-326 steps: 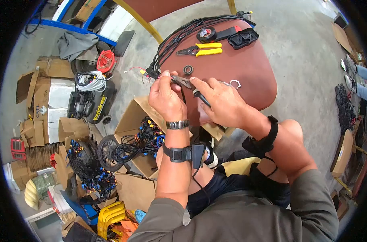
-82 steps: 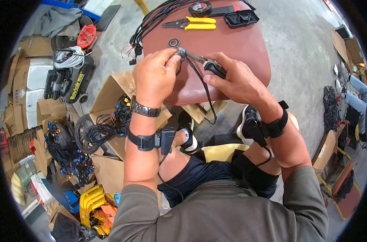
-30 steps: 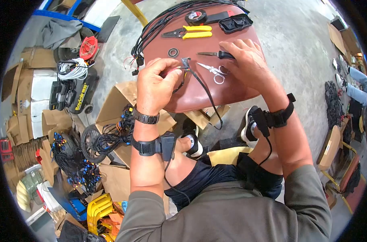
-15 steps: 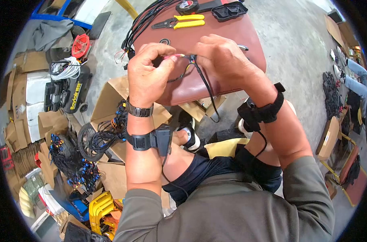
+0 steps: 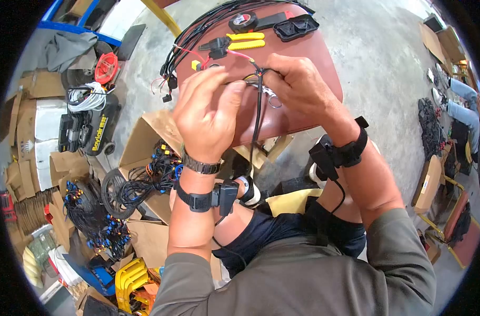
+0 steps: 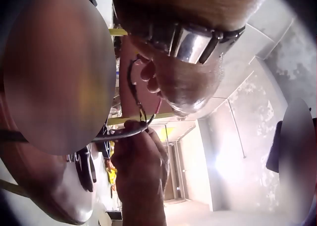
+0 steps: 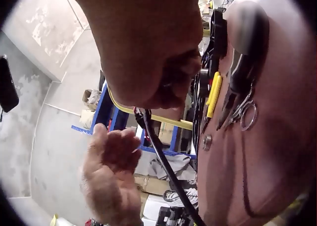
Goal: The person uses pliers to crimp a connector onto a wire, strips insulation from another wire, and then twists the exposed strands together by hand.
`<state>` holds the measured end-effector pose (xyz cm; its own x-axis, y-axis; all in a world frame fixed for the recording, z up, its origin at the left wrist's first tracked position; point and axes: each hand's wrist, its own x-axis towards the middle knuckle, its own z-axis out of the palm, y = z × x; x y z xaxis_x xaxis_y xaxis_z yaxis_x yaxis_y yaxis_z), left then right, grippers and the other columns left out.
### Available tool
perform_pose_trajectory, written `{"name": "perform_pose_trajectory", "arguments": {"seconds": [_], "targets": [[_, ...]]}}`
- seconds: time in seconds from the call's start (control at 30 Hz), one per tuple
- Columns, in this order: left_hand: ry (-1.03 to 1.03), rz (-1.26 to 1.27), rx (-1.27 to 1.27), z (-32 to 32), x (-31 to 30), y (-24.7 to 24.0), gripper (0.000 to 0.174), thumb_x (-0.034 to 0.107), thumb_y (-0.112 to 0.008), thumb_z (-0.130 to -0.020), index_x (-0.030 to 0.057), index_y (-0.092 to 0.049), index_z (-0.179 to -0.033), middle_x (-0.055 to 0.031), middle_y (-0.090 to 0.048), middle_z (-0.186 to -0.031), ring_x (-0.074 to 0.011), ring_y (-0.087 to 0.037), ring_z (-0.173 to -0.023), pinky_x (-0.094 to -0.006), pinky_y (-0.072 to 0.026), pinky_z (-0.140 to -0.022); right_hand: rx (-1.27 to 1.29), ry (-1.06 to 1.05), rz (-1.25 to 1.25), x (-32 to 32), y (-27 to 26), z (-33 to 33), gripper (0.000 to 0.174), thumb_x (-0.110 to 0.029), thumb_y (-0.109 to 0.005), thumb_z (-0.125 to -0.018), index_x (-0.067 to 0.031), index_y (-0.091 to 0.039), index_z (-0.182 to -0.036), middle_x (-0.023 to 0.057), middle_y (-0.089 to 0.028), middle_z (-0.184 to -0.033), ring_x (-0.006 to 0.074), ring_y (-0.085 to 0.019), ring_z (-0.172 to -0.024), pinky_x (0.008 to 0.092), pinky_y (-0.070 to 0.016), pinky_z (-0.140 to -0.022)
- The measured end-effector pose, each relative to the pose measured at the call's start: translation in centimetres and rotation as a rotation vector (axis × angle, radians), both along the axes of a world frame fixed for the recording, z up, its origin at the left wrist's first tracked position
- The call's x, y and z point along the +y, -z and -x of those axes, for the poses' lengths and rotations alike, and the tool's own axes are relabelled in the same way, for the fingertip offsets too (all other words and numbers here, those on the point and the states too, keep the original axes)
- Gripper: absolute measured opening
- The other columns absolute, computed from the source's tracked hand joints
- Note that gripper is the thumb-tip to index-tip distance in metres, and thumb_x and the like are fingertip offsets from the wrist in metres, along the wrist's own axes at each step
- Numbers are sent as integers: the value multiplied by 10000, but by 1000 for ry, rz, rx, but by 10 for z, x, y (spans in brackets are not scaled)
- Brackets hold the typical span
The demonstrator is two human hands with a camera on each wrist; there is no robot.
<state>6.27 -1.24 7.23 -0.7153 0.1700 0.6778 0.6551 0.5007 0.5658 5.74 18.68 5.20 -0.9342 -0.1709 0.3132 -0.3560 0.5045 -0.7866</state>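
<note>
Right hand: fingers pinching slim black cable where thin coloured wires branch; cable hangs past near edge of reddish-brown padded tabletop. Left hand just beside: fingers loosely extended, thumb apart; cannot tell if touching wires. Pink-red wire runs from joint to black plastic connector, overlapping yellow-handled wire strippers in head view. Farther back, black tape roll.

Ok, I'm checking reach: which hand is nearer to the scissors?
The right hand: in the head view it is just up and right of the scissors; the left hand is farther off, to their left.
</note>
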Motion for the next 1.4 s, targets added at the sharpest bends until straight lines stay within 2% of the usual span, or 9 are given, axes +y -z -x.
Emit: {"name": "perform_pose_trajectory", "arguments": {"seconds": [0.13, 0.17, 0.2, 0.33, 0.5, 0.67, 0.83, 1.27, 1.4], "targets": [[42, 9, -128, 14, 8, 20, 212, 196, -748, -832, -2, -702, -892, -150, -709, -857, -318, -669, -802, -395, -504, -743, 65, -24, -59, -12, 8, -1, 112, -119, -573, -827, -37, -648, -836, 216, -643, -749, 432, -625, -747, 507, -503, -670], [18, 20, -237, 11, 13, 15, 247, 237, -718, -855, -6, -686, -826, -154, -678, -739, -343, -650, -697, -392, -482, -660, 73, -20, -75, -17, 10, -1, 117, -127, -574, -828, -33, -644, -827, 217, -645, -744, 436, -626, -745, 511, -504, -671], [88, -32, -339, 16, 11, 18, 271, 228, -716, -874, -17, -663, -769, -155, -607, -620, -284, -600, -554, -369, -460, -576, 88, -22, -93, -23, 11, 1, 123, -134, -576, -828, -29, -641, -819, 218, -648, -739, 440, -626, -742, 516, -505, -671], [-22, -230, -571, 33, 2, 25, 335, 267, -731, -898, -15, -665, -729, -23, -580, -578, -67, -483, -562, -280, -403, -500, 114, -47, -38, -38, 8, 2, 151, -157, -577, -835, -16, -631, -825, 230, -651, -750, 461, -621, -736, 533, -499, -667], [-24, -338, -976, 53, -5, 29, 274, 222, -787, -850, 14, -687, -702, 25, -606, -634, -44, -495, -568, -222, -385, -500, 20, -115, -54, -44, 16, 8, 201, -211, -565, -877, -16, -615, -873, 245, -650, -771, 475, -614, -750, 573, -482, -693], [-63, -628, -927, 60, -6, 40, 228, 115, -787, -811, 32, -636, -662, -26, -627, -619, -77, -537, -518, -223, -398, -480, -40, -156, -99, -46, 10, 4, 222, -231, -527, -904, -35, -632, -896, 245, -654, -786, 467, -625, -785, 566, -489, -730], [-144, -637, -705, 61, -9, 38, 253, 72, -779, -788, 46, -584, -629, -20, -596, -574, -73, -509, -466, -230, -384, -437, -55, -182, -110, -64, 4, -6, 222, -207, -516, -908, -23, -639, -892, 234, -659, -764, 448, -646, -773, 546, -509, -728], [-182, -707, -678, 72, -14, 42, 280, 51, -775, -784, 22, -540, -634, -68, -574, -557, -116, -486, -392, -265, -404, -373, -25, -223, -72, -72, 7, -15, 209, -180, -550, -936, -7, -539, -820, 207, -599, -677, 446, -610, -697, 511, -481, -641], [-218, -718, -683, 73, -12, 41, 287, 57, -779, -781, 21, -536, -632, -70, -569, -552, -120, -486, -388, -266, -400, -362, -31, -223, -46, -71, 7, -16, 186, -171, -545, -888, -7, -593, -814, 230, -630, -674, 440, -644, -682, 519, -509, -625]]}}
